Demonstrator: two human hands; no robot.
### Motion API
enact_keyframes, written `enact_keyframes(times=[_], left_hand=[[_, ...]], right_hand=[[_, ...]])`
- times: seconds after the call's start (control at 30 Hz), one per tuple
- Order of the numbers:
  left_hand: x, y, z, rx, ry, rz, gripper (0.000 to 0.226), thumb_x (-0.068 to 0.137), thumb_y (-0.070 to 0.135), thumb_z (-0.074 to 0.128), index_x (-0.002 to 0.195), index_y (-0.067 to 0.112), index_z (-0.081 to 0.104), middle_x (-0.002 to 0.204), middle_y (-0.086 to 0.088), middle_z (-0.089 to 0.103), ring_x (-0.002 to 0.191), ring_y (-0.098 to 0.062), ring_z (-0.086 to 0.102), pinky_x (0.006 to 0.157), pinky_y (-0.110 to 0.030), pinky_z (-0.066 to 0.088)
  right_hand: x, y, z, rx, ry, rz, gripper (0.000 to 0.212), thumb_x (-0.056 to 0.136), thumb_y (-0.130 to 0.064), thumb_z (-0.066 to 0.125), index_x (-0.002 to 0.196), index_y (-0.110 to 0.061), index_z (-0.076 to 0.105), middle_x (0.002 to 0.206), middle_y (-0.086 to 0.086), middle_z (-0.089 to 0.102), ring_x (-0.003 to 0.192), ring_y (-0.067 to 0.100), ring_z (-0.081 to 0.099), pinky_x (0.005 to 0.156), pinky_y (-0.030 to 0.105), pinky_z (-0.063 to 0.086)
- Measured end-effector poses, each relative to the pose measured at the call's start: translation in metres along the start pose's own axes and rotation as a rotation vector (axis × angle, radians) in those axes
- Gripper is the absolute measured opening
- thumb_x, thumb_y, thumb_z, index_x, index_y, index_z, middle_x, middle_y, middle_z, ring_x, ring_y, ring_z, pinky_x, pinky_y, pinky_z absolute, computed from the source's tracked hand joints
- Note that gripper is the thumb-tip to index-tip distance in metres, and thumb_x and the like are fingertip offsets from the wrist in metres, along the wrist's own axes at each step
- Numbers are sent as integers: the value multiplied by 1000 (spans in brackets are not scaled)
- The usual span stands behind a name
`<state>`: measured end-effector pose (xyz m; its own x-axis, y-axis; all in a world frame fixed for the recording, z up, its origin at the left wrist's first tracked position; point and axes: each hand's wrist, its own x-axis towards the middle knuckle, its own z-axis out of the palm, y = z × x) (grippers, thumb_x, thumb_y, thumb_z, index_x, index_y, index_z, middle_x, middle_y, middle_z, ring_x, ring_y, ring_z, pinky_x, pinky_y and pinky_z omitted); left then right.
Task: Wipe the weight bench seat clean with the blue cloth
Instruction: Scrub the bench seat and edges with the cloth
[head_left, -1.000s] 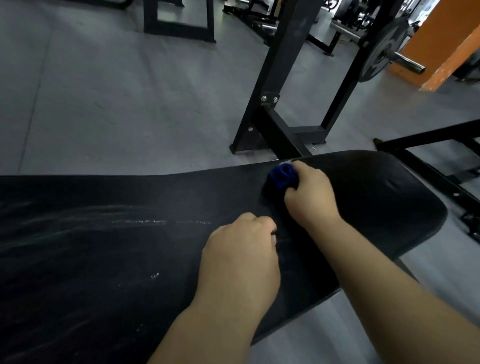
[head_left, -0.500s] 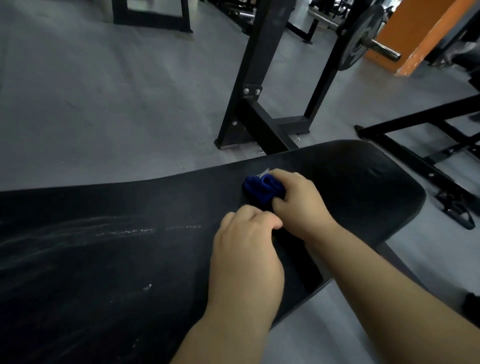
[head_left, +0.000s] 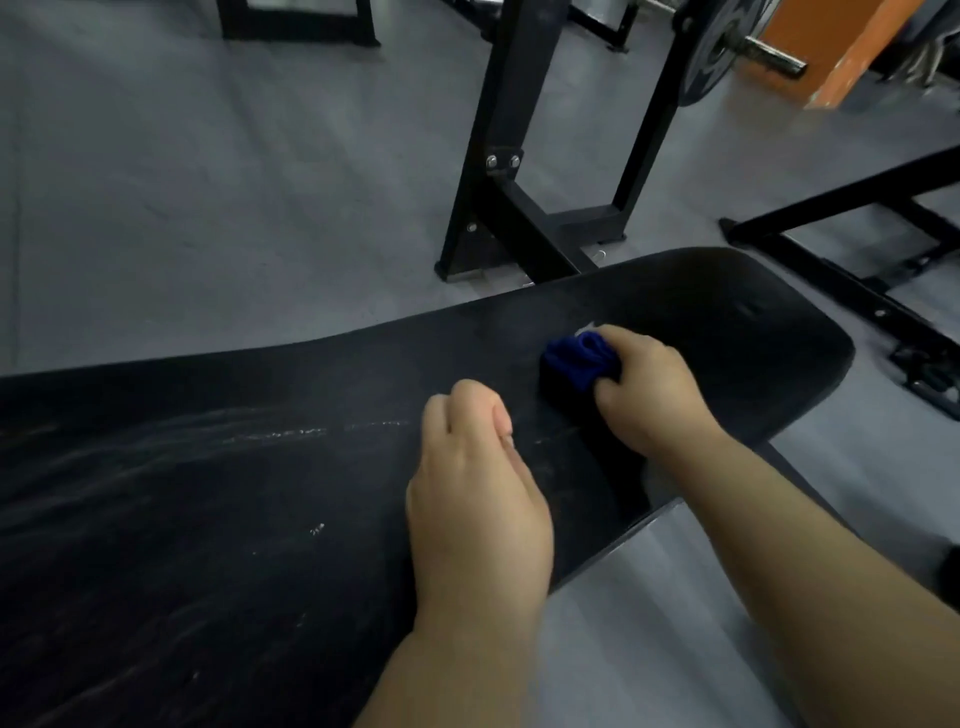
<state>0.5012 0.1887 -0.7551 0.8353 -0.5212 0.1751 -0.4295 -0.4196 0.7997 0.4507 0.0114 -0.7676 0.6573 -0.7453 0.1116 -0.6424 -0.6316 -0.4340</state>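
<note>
The black padded bench seat (head_left: 260, 493) runs across the lower left to the right, with pale streaks on its surface. A bunched blue cloth (head_left: 576, 358) lies on the pad near its rounded right end. My right hand (head_left: 649, 395) grips the cloth and presses it onto the pad. My left hand (head_left: 478, 499) rests on the pad just left of it, fingers curled into a loose fist with nothing in them.
A black steel rack upright (head_left: 511, 130) stands on the grey floor behind the bench. A weight plate on a bar (head_left: 711, 47) hangs at the upper right beside an orange pillar (head_left: 852, 47). Another black frame (head_left: 857, 244) lies on the floor to the right.
My right hand has slid the cloth from the far edge of the pad towards its middle. My left hand has stayed beside it on the pad.
</note>
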Motion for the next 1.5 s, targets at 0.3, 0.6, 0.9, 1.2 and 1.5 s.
enact_keyframes(times=[0.3,0.6,0.9,1.2,1.5], left_hand=[[-17,-32,-27,232,-86,94,38,71,-13,62,79,25,61,89,14,55,74,-7,52,62,-18,43],[-34,-32,1,574,-160,281,20,82,21,63,102,22,62,83,9,65,78,-13,63,90,-32,46],[-20,-38,-2,661,-118,312,46,94,34,22,105,25,66,84,9,71,80,-7,65,102,-25,33],[-20,-44,-1,673,-176,345,27,95,20,36,94,23,63,64,10,60,61,-11,59,103,-31,37],[-23,-55,-11,610,-137,436,43,96,28,27,113,14,64,69,7,65,72,-8,66,111,-36,20]], right_hand=[[-9,-12,8,5,-40,-186,40,75,-3,52,110,-22,61,98,3,64,95,23,55,77,29,41],[-18,-12,9,71,-55,-206,21,78,-3,53,95,-15,59,86,0,61,86,23,54,71,31,41],[-6,-18,14,2,-13,-208,33,80,-7,55,112,-17,59,104,6,64,96,28,56,76,31,38],[-4,-5,5,-9,68,-84,37,80,-9,55,115,-22,59,103,5,66,95,28,58,79,34,44],[-34,-14,6,-14,32,-136,45,72,-1,53,107,-26,63,96,-1,66,95,25,58,76,27,40]])
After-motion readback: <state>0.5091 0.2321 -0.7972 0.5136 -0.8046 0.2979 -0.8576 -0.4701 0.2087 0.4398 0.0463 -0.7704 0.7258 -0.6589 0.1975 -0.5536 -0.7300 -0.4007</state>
